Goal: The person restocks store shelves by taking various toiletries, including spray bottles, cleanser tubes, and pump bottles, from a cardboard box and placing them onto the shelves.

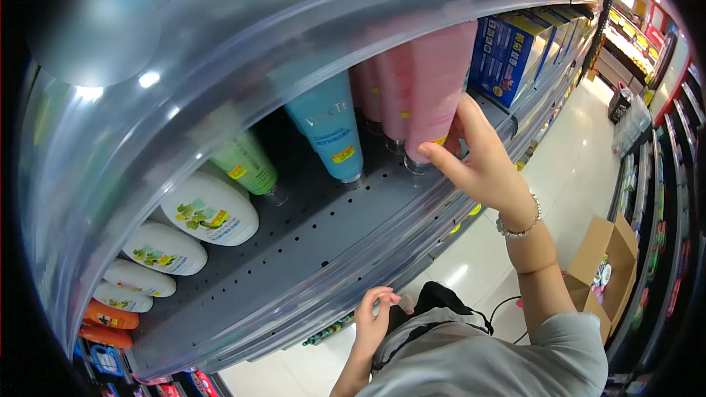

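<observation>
My right hand (pixel 474 158) wears a beaded bracelet on its wrist. Its thumb presses the lower front of a pink tube (pixel 440 88), and the fingers curl behind it, partly hidden. That tube stands cap-down at the shelf's front, with another pink tube (pixel 395 95) just to its left. Further left are a blue tube (pixel 331 132) and a green tube (pixel 246 162), also upright on their caps. My left hand (pixel 373 316) hangs low in front of the shelf edge, fingers loosely bent and apart, with nothing visible in it.
White bottles (pixel 209 209) and orange bottles (pixel 110 316) line the shelf's left part. Blue boxes (pixel 507 59) stand at its right. A clear curved lip (pixel 316 298) edges the perforated shelf (pixel 294 231). An opened cardboard box (pixel 603 272) sits on the aisle floor.
</observation>
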The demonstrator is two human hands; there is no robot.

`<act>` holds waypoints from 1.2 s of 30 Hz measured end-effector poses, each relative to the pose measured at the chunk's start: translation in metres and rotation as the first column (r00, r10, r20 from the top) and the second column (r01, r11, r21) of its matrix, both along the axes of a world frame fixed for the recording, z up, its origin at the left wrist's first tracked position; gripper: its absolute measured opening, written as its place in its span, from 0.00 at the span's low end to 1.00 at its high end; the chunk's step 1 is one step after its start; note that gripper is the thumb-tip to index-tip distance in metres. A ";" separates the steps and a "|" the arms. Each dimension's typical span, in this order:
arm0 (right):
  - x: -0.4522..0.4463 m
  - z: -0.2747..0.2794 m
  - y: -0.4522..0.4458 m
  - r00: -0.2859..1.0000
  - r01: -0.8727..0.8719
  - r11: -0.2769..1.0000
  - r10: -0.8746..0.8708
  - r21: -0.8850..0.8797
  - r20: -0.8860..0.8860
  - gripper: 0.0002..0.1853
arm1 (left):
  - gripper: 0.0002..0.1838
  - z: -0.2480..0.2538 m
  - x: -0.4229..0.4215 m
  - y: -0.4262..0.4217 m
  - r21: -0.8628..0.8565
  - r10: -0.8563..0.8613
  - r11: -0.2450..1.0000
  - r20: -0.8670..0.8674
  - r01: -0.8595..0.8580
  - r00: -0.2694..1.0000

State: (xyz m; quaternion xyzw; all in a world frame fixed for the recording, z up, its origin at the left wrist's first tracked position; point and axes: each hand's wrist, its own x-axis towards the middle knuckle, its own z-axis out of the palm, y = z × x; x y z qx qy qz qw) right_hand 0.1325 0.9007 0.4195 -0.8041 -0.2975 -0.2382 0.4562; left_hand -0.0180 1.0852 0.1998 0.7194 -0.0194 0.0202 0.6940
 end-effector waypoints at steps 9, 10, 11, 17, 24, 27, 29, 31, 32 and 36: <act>-0.001 0.002 -0.001 0.997 0.062 0.997 -0.064 -0.048 -0.039 0.22 | 0.05 0.005 0.007 -0.017 -0.011 -0.109 0.994 0.015 0.109 0.994; 0.001 0.000 0.001 0.997 0.062 0.997 -0.064 -0.048 -0.038 0.22 | 0.05 0.005 0.007 -0.018 -0.011 -0.109 0.994 0.015 0.109 0.994; 0.003 -0.004 0.003 0.999 0.013 1.000 -0.012 0.015 -0.041 0.23 | 0.05 0.005 0.007 -0.019 -0.017 -0.127 0.992 -0.009 0.127 0.992; -0.004 0.001 0.000 0.991 0.039 0.998 -0.045 -0.052 -0.123 0.33 | 0.05 0.005 0.003 -0.020 -0.005 -0.139 0.990 -0.034 0.139 0.990; -0.015 -0.017 -0.026 0.980 0.147 0.988 -0.151 0.038 0.128 0.35 | 0.06 -0.006 0.002 -0.020 0.017 -0.105 0.994 -0.080 0.107 0.991; -0.028 -0.028 -0.062 0.960 0.204 0.976 -0.214 0.074 0.179 0.30 | 0.06 -0.003 0.012 -0.031 0.001 -0.164 0.986 -0.091 0.164 0.982; -0.037 -0.052 -0.095 0.949 0.267 0.962 -0.273 0.058 0.161 0.26 | 0.06 -0.004 0.020 -0.040 0.001 -0.240 0.970 -0.114 0.242 0.964; -0.053 -0.075 -0.127 0.913 0.387 0.917 -0.396 0.092 0.099 0.22 | 0.05 -0.006 0.032 -0.055 0.035 -0.264 0.962 -0.135 0.271 0.955; -0.063 -0.090 -0.144 0.897 0.438 0.898 -0.440 0.033 0.049 0.21 | 0.05 -0.009 0.039 -0.064 0.016 -0.308 0.950 -0.109 0.312 0.945; -0.116 -0.137 -0.204 0.743 0.641 0.744 -0.663 -0.186 -0.089 0.15 | 0.05 -0.001 0.065 -0.115 0.012 -0.485 0.869 -0.176 0.494 0.857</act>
